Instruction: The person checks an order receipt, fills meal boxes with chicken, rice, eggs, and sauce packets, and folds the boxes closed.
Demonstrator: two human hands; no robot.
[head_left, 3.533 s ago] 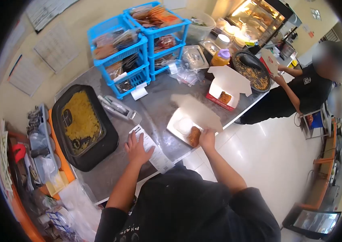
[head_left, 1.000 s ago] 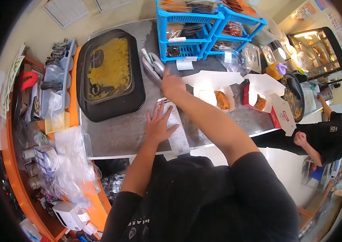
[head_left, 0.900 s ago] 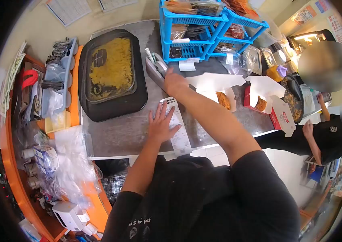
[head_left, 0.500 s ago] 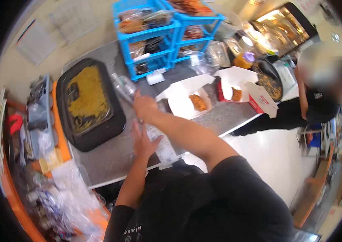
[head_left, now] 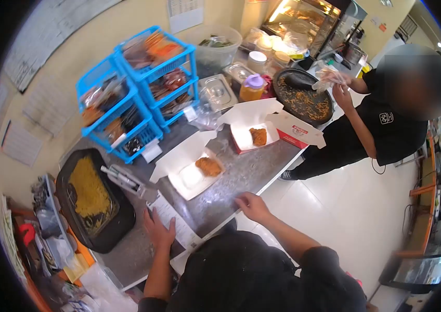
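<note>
My left hand (head_left: 158,229) is open, fingers spread, on the counter at the edge of a long printed receipt (head_left: 180,224). Between that hand and a black pan of yellow rice (head_left: 89,190) lies a long silver-grey tool (head_left: 127,179); its kind is unclear. My right hand (head_left: 253,207) is at the counter's front edge, fingers loosely bent and with nothing visible in it. Beyond it stand two open takeaway boxes, the nearer white box (head_left: 181,183) holding a fried brown piece (head_left: 209,167) and the farther red-and-white box (head_left: 238,138) holding another piece (head_left: 258,137).
Blue stacked baskets (head_left: 142,112) of packets stand at the back. Farther right are a purple-lidded jar (head_left: 252,87), a round dark pan (head_left: 303,99) and a lit display cabinet (head_left: 303,23). A co-worker (head_left: 381,104) in black stands by the pan, hands raised.
My right hand has let go of the silver-grey tool and moved right to the counter's edge. My left hand stays by the receipt. The view has swung right, showing more of the co-worker.
</note>
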